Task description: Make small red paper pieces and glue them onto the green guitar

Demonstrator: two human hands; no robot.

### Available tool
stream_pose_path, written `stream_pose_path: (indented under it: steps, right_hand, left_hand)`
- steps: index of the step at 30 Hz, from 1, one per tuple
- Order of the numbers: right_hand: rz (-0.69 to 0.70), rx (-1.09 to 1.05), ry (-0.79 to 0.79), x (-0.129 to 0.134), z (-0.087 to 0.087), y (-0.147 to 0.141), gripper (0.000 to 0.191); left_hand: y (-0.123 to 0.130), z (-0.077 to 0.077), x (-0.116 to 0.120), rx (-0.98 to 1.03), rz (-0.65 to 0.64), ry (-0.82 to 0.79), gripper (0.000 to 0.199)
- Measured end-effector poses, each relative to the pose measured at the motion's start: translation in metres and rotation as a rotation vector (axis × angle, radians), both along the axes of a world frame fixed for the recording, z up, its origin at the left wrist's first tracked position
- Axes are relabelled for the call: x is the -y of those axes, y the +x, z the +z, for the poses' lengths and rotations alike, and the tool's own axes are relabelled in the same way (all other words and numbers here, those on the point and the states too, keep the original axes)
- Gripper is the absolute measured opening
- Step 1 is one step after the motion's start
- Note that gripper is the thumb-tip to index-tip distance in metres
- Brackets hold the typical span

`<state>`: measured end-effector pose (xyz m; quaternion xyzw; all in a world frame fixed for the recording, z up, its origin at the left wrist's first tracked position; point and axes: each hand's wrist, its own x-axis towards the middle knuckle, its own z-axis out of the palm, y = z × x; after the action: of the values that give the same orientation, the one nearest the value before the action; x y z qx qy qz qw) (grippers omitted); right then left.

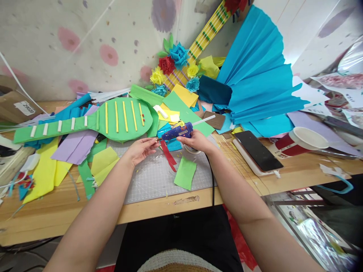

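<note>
A dark blue hot glue gun [179, 131] with a white glue stick out of its back is gripped in my right hand [195, 141]. Its nozzle points left, towards my left hand [145, 148]. My left thumb and index finger are pinched together right by the nozzle tip; whatever is between them is too small to make out. Below the gun lies a red paper strip [168, 155]. A light green paper piece [185, 173] rests on the grey cutting mat [147, 189]. Left of my hands lies a green paper-covered instrument shape [121, 120] with yellow and white strips.
Behind stand a yellow guitar shape [208, 34] with paper flowers and a pleated blue paper fan [258, 71]. At right are a phone [257, 150] on a white block and a paper cup [297, 142]. Paper scraps crowd the left. A black cord [212, 181] hangs over the table edge.
</note>
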<state>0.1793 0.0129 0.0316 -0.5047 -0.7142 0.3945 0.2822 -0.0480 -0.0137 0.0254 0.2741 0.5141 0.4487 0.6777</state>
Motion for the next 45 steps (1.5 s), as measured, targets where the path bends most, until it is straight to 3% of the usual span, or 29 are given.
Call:
stream_pose_path:
  steps: [18, 23, 26, 29, 32, 34, 39, 45]
  right_hand:
    - [-0.005, -0.021, -0.015, 0.002, 0.005, 0.002, 0.038]
    - [-0.004, -0.105, -0.022, 0.001, 0.010, 0.014, 0.043]
    - [-0.127, -0.213, 0.045, -0.006, 0.011, 0.032, 0.042]
    - [-0.407, -0.285, 0.144, -0.018, 0.006, 0.053, 0.042]
    - [-0.773, -0.221, 0.204, -0.031, -0.006, 0.070, 0.046]
    - [-0.850, -0.116, 0.204, -0.038, -0.017, 0.076, 0.052]
    - [-0.640, 0.130, 0.075, -0.043, -0.031, 0.067, 0.054]
    - [-0.517, 0.314, 0.050, -0.035, -0.022, 0.063, 0.049]
  left_hand:
    - [-0.003, -0.003, -0.001, -0.013, -0.067, 0.015, 0.004]
    - [-0.005, -0.004, -0.002, 0.008, -0.050, 0.014, 0.009]
    - [-0.006, -0.006, -0.002, 0.028, -0.049, 0.025, 0.009]
    - [-0.005, -0.007, -0.003, 0.057, -0.034, 0.039, 0.008]
    - [-0.002, -0.005, -0.003, 0.112, 0.053, 0.062, 0.008]
    - [0.000, -0.004, -0.002, 0.168, 0.136, 0.086, 0.008]
    - [0.007, -0.003, -0.001, 0.242, 0.159, 0.098, 0.006]
    - [0.012, -0.004, 0.002, 0.211, 0.127, 0.076, 0.006]
